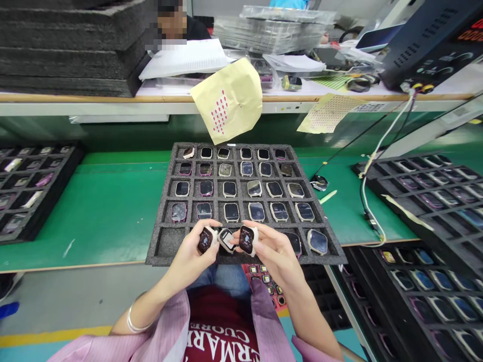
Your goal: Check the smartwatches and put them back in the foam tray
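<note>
My left hand (196, 251) is closed on a pale smartwatch case (206, 240) with a lit dark screen. In my right hand (277, 251) is another smartwatch case (247, 239), its screen also lit. Between the two hands sits a third watch case (227, 240) with a whitish face; my right fingertips reach it, but I cannot tell whether they grip it. Both hands are over the front row of a black foam tray (166, 242), whose compartments hold several strapless watch cases with pale or purple frames.
More foam trays of watch cases stand on the left (39, 216) and right (445, 191). A shelf edge (151, 106) crosses behind, with a yellow paper sheet (234, 100) hanging from it. Cables (364, 193) run down from a power supply (433, 45). Another person sits beyond the shelf.
</note>
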Tool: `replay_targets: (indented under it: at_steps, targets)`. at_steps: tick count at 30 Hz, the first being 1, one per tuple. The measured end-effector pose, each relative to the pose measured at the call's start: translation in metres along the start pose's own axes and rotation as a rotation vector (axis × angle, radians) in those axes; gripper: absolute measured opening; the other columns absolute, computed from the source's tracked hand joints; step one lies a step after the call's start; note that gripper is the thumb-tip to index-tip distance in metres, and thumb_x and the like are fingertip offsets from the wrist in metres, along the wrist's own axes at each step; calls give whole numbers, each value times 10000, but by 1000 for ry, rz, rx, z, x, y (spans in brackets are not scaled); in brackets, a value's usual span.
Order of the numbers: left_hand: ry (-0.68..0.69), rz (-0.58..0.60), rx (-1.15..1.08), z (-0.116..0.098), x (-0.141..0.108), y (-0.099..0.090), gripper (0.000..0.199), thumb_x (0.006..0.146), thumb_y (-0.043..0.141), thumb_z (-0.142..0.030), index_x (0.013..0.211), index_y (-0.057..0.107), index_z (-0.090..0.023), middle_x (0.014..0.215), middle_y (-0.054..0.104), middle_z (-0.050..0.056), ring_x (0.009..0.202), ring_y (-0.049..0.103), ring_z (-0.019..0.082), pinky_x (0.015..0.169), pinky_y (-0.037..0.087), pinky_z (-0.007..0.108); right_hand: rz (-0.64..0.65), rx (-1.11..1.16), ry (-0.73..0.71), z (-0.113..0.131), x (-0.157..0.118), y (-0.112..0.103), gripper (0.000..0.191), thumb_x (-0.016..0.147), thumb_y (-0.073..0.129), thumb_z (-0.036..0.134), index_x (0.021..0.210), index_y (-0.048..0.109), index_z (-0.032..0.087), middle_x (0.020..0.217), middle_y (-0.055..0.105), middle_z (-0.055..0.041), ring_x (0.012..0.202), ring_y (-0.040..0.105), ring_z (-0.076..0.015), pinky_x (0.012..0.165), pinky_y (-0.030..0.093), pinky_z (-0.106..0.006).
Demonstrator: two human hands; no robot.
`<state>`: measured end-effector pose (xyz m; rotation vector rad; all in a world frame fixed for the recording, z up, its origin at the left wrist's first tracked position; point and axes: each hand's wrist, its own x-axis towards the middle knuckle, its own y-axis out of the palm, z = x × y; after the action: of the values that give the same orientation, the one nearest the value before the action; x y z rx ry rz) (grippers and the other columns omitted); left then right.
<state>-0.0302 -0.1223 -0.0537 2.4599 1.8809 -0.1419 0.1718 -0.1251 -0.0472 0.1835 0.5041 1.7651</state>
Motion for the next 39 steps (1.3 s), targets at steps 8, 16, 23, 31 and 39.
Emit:
replay_targets:
  at_steps: [8, 16, 23, 31, 39]
  targets:
    - [32, -100, 69, 7, 5, -5, 424, 851, 544, -215, 1267, 471, -185, 850, 539, -1, 749, 514, 137, 754, 435, 256, 2, -35, -53, -3, 2, -2, 382, 819, 724, 294, 1187, 648, 224, 1046, 723, -112, 985, 686, -280, 944, 490, -485]
    - [52, -96, 9, 1, 0, -5, 398, 866, 550, -231, 1254, 468, -191, 813, 525, -10, 749, 526, 140, 746, 443, 260, 8, -3, -64, 1, 0, -1, 389, 805, 737, 313, 1175, 650, 231, 1045, 723, -114, 983, 686, -301, 918, 507, -511]
    - [9, -41, -113, 2, 5, -5, 456, 856, 585, -218, 1280, 424, -182, 796, 582, -3, 703, 545, 126, 705, 469, 257, 46, 86, 5, 1, 2, 2, 406, 866, 666, 247, 1261, 581, 207, 1148, 689, -129, 1091, 642, -299, 985, 467, -518]
    - [-111, 111, -600, 2, 7, -11, 468, 850, 537, -219, 1311, 462, -181, 1029, 611, 92, 857, 640, 214, 652, 554, 306, 27, 147, 8, 2, 2, 1, 398, 891, 566, 169, 1284, 541, 223, 1295, 608, -118, 1189, 580, -292, 1012, 448, -505]
    - [-74, 185, -583, 1, 4, -10, 472, 874, 499, -157, 1341, 454, -212, 1095, 657, 96, 974, 644, 230, 797, 568, 352, 1, 36, -77, -7, 1, 2, 462, 875, 594, 180, 1323, 506, 247, 1236, 645, -102, 1114, 629, -294, 923, 522, -495]
